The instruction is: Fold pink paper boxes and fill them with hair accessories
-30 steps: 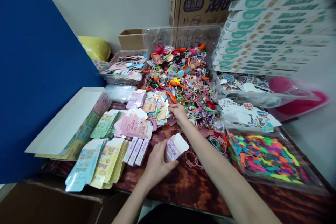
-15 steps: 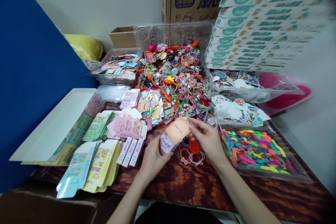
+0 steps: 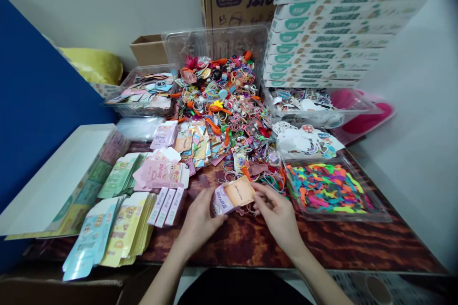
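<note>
A small purple printed box (image 3: pixel 222 201) is tilted above the front of the table, with my left hand (image 3: pixel 200 215) wrapped round its left side. An orange-tan card (image 3: pixel 239 191) lies at the box's upper right end, partly over or inside it; which one I cannot tell. My right hand (image 3: pixel 277 212) pinches the card's right edge between thumb and fingers. Beneath and behind the hands are hair ties (image 3: pixel 270 178) and small trinkets, partly covered by the right hand. To the left of my left hand stand three closed purple boxes (image 3: pixel 166 207) side by side.
Flat folded boxes in yellow (image 3: pixel 129 228), blue (image 3: pixel 93 238), green (image 3: pixel 119 176) and pink (image 3: pixel 161 171) lie left. A trinket heap (image 3: pixel 225 100) fills the middle. Right are a tray of colourful rubbery pieces (image 3: pixel 327 188), stickers (image 3: pixel 307 140) and stacked white boxes (image 3: pixel 322 24).
The view has shifted, so the table's things appear farther left. My hands and the box have moved right relative to the table. The box and card are tilted flatter now.
</note>
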`<action>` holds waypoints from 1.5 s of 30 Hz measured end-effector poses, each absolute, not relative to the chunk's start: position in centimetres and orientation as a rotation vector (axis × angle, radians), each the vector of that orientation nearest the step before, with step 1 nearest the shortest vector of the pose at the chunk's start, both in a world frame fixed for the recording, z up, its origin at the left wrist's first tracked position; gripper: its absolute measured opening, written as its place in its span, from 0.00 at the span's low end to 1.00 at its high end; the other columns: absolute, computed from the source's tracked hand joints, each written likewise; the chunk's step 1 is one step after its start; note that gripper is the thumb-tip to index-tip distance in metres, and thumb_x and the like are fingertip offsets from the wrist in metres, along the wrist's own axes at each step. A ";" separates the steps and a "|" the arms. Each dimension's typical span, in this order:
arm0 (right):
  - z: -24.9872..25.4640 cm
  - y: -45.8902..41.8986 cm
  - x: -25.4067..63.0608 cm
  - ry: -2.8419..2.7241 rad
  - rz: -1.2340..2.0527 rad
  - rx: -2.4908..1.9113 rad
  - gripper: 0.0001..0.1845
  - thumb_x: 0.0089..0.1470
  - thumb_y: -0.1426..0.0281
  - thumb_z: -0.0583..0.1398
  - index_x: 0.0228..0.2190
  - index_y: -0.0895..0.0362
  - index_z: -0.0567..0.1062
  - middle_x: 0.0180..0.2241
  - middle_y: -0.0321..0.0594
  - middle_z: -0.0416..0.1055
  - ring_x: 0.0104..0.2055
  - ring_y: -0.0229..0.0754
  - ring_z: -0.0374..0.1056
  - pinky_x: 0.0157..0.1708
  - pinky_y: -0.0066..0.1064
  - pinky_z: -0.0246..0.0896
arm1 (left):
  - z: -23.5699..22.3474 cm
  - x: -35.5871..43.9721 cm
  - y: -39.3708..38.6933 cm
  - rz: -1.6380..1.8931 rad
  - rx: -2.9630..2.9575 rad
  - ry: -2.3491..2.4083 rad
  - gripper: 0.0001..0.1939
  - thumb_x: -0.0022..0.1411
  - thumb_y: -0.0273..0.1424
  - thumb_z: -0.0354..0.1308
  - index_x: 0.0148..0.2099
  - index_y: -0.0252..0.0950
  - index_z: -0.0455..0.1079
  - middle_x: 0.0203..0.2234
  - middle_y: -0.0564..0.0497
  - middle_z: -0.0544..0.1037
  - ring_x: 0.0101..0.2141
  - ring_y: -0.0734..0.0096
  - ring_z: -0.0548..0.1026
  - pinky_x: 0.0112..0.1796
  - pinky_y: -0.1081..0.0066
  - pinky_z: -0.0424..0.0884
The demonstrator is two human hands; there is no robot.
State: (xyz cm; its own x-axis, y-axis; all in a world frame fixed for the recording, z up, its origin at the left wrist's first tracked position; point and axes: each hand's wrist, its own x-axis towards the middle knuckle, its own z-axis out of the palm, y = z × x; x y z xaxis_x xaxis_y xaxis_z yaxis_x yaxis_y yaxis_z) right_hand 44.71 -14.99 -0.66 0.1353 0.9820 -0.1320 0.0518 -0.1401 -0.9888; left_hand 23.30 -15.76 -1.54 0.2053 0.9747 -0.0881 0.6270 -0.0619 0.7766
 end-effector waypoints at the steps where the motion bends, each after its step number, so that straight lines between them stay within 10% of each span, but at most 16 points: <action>1: -0.8 -15.1 44.7 -1.093 1.208 -1.414 0.17 0.48 0.61 0.66 0.41 0.51 0.81 0.29 0.39 0.72 0.24 0.41 0.67 0.22 0.34 0.69 | -1.5 23.4 -15.8 0.618 1.787 1.483 0.36 0.51 0.25 0.63 0.62 0.41 0.61 0.54 0.44 0.72 0.55 0.54 0.70 0.57 0.54 0.65; 7: -0.7 -14.2 44.1 -1.567 1.296 -1.335 0.09 0.54 0.65 0.60 0.28 0.53 0.80 0.27 0.38 0.71 0.28 0.42 0.67 0.28 0.31 0.64 | -1.8 24.0 -15.9 0.684 1.866 1.456 0.34 0.53 0.24 0.60 0.62 0.39 0.60 0.55 0.42 0.70 0.56 0.54 0.69 0.57 0.53 0.66; 16: -0.6 -7.2 47.6 -1.921 0.302 -1.765 0.06 0.49 0.78 0.58 0.27 0.56 0.75 0.40 0.52 0.72 0.49 0.57 0.63 0.49 0.47 0.58 | -2.0 24.0 -15.5 0.689 1.853 1.452 0.33 0.52 0.26 0.62 0.60 0.40 0.62 0.56 0.43 0.70 0.57 0.54 0.69 0.58 0.53 0.64; 23: 0.3 -4.1 50.7 -1.337 1.025 -1.355 0.11 0.43 0.67 0.59 0.18 0.54 0.61 0.39 0.44 0.75 0.37 0.45 0.71 0.35 0.36 0.67 | -2.4 22.7 -15.3 0.721 1.744 1.499 0.34 0.52 0.28 0.63 0.62 0.39 0.61 0.56 0.43 0.71 0.57 0.53 0.69 0.58 0.53 0.63; 28: -0.9 -1.6 49.8 -1.295 1.100 -1.439 0.06 0.40 0.68 0.56 0.22 0.52 0.61 0.22 0.35 0.70 0.19 0.36 0.59 0.20 0.28 0.53 | -2.5 22.6 -15.1 0.739 1.719 1.469 0.35 0.52 0.27 0.64 0.62 0.38 0.61 0.56 0.42 0.71 0.57 0.52 0.69 0.59 0.52 0.63; 37: -1.6 0.4 46.1 -1.499 0.879 -1.625 0.08 0.38 0.77 0.61 0.17 0.54 0.66 0.29 0.41 0.70 0.42 0.49 0.68 0.40 0.35 0.58 | -2.5 22.6 -14.8 0.729 1.673 1.494 0.35 0.50 0.27 0.65 0.61 0.36 0.62 0.56 0.41 0.71 0.56 0.52 0.70 0.58 0.52 0.63; 45: 3.9 -2.7 47.7 -1.369 1.345 -1.357 0.11 0.44 0.64 0.65 0.31 0.54 0.71 0.39 0.39 0.77 0.31 0.39 0.70 0.32 0.31 0.65 | -2.4 22.6 -14.4 0.748 1.700 1.473 0.35 0.51 0.27 0.66 0.61 0.37 0.62 0.55 0.42 0.72 0.55 0.52 0.70 0.57 0.53 0.64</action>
State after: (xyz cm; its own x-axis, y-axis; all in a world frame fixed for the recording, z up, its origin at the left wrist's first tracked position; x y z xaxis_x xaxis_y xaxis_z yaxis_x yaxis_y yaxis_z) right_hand 47.69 -2.74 3.93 -0.1355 0.9796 -0.1483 0.1656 -0.1252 -0.9782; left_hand 22.56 -14.45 -2.40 0.1657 0.9852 -0.0443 0.5453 -0.0541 0.8365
